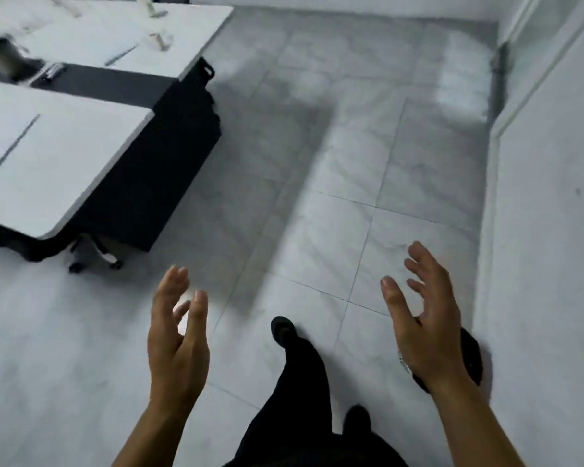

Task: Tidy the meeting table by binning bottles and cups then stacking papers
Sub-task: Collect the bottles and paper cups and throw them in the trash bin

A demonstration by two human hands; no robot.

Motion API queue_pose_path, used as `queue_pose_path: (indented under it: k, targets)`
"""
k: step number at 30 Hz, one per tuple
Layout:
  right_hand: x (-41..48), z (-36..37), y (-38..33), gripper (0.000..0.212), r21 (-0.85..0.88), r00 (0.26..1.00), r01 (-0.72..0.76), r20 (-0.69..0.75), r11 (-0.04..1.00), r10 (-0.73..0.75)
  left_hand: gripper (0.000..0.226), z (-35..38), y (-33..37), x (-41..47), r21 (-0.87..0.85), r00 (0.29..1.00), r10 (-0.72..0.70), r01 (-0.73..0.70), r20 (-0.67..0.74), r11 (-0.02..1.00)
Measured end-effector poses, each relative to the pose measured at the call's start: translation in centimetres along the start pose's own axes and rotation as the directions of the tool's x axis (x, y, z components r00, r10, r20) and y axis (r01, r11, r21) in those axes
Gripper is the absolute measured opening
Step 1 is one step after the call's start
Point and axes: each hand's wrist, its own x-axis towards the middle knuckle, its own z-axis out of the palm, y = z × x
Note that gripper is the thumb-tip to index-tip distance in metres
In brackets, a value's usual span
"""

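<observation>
Left hand, right hand spread, paper on table slanting up-right

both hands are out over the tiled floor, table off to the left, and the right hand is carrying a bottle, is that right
Not quite. The right hand carries nothing: its fingers are spread and relaxed, with no bottle in them. The rest stands: it and the left hand are out over the tiled floor, and the table is off to the left. The head view shows this.
</observation>
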Motion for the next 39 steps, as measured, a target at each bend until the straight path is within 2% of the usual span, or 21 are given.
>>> queue_pose_path:
  k: [2,4,9,14,16,18,21,26,29,32,36,39]
  targets:
    - [-0.8,4.4,-2.3,0.065,0.015,0.991,0.045,0.123,0.999,-0.047,0.051,-5.5,-1.3,-1.2,0.038,0.991,-0.029,0.034,-0.128,0.999]
    - [-2.0,9.8,-5.2,0.064,0.019,0.953,0.133,0.272,0.991,-0.133,0.051,-11.4,-2.9,-2.6,0.050,0.958,-0.062,0.079,-0.281,0.996]
    - [-5.7,23.8,-12.4,0.060,0.015,0.766,0.310,0.588,0.951,-0.259,0.053,-23.1,-8.9,-5.8,-0.042,0.813,-0.204,0.217,-0.545,0.975]
    - [-9.4,38.7,-18.2,0.057,0.073,0.593,0.425,0.731,0.902,-0.339,0.051,-33.4,-14.6,-4.5,-0.158,0.658,-0.331,0.309,-0.677,0.938]
    - [-10.2,43.3,-20.2,0.059,0.098,0.534,0.461,0.763,0.882,-0.364,0.050,-37.3,-16.0,-3.2,-0.147,0.627,-0.327,0.322,-0.707,0.935]
    - [-10.7,47.5,-22.1,0.060,0.114,0.508,0.451,0.783,0.885,-0.359,0.047,-41.4,-17.3,-1.7,-0.132,0.604,-0.317,0.331,-0.731,0.934]
    - [-10.9,53.0,-23.9,0.059,0.120,0.504,0.403,0.798,0.907,-0.330,0.043,-46.5,-19.5,1.7,-0.117,0.599,-0.309,0.337,-0.739,0.934]
    - [-9.9,64.6,-24.6,0.060,0.079,0.540,0.331,0.801,0.940,-0.258,0.052,-53.5,-25.8,9.5,-0.108,0.593,-0.321,0.366,-0.738,0.924]
    - [-8.7,73.9,-26.2,0.057,0.103,0.526,0.303,0.811,0.947,-0.256,0.056,-58.0,-30.0,16.3,-0.114,0.570,-0.331,0.382,-0.752,0.917]
    - [-6.9,83.5,-30.4,0.056,0.124,0.466,0.332,0.841,0.935,-0.277,0.064,-63.4,-32.6,23.5,-0.109,0.567,-0.332,0.390,-0.754,0.914]
    - [-4.3,96.7,-39.1,0.061,0.210,0.373,0.391,0.854,0.896,-0.363,0.062,-71.8,-34.4,31.9,-0.124,0.517,-0.323,0.382,-0.793,0.916]
    - [-3.6,106.9,-45.7,0.063,0.272,0.262,0.459,0.869,0.846,-0.421,0.057,-77.9,-36.4,36.6,-0.140,0.467,-0.326,0.389,-0.822,0.911]
